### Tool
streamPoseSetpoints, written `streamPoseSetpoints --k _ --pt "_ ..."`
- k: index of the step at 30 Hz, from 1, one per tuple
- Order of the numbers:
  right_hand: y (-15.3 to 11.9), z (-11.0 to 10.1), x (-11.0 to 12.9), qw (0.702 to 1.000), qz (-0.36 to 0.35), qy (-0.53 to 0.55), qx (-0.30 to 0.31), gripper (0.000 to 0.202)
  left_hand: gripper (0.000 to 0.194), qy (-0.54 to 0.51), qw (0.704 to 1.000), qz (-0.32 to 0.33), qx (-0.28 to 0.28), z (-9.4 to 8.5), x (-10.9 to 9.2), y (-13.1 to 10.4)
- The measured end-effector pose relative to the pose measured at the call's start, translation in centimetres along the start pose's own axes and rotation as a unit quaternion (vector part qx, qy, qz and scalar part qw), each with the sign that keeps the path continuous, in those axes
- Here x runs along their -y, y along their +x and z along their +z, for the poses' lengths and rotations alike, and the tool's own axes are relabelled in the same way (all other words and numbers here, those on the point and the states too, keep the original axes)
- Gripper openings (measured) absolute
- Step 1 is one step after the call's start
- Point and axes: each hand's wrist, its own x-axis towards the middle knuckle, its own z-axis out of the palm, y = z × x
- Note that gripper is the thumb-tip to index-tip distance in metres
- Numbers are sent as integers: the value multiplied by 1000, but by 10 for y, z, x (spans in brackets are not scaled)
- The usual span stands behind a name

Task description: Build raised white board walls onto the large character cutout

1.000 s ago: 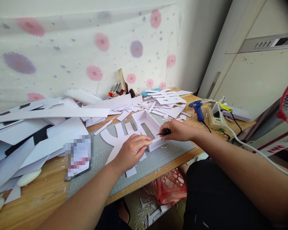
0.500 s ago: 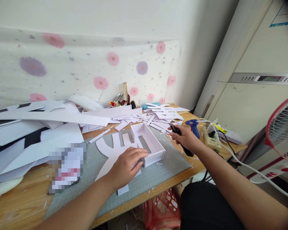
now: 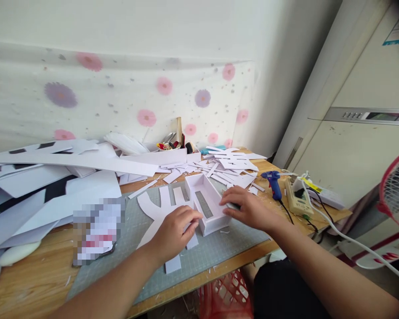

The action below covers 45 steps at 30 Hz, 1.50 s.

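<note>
A white foam-board character [image 3: 164, 199] lies flat on the grey-green cutting mat [image 3: 126, 266], with an open box-shaped part with upright walls [image 3: 216, 224] on its right. My left hand [image 3: 176, 228] rests over the character, fingers closed together, fingertips against the box part's left edge. At the box part's right wall is my right hand [image 3: 248, 207], its fingers curled. A small grey thing [image 3: 233, 206] shows between the right fingers and thumb; most of it is hidden, and I cannot tell what it is.
Beyond the mat lie many white offcuts [image 3: 232, 164]. Rightward are a blue glue gun [image 3: 273, 184], a power strip [image 3: 297, 199] with cables and a fan [image 3: 397, 186]. Large white sheets [image 3: 66, 195] are piled left, near a blurred object [image 3: 99, 232]. A red plastic stool [image 3: 224, 294] stands below.
My right hand has moved left from beside the glue gun to the box part's right wall. The black tool it held no longer shows. My left hand stays over the character.
</note>
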Motion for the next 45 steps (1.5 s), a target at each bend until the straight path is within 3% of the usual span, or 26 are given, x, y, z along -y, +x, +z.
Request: streamPoseSetpoints --k 3,12,22,28,36,45 --pt "-1 4 13 997 -61 -17 45 11 23 -9 1000 24 15 1 -1 -1" --pt "5 6 15 995 -50 -16 81 12 32 -19 996 82 8 3 5 -1" --pt "4 5 15 993 -48 -27 105 10 30 -30 997 65 8 3 4 0" --pt "7 12 16 987 -88 -48 127 13 30 -29 998 51 13 3 5 0" --pt "11 12 21 978 -9 -51 203 15 33 -23 997 65 14 3 5 1" --pt "10 15 16 977 1 -41 212 16 34 -25 997 71 10 4 7 0"
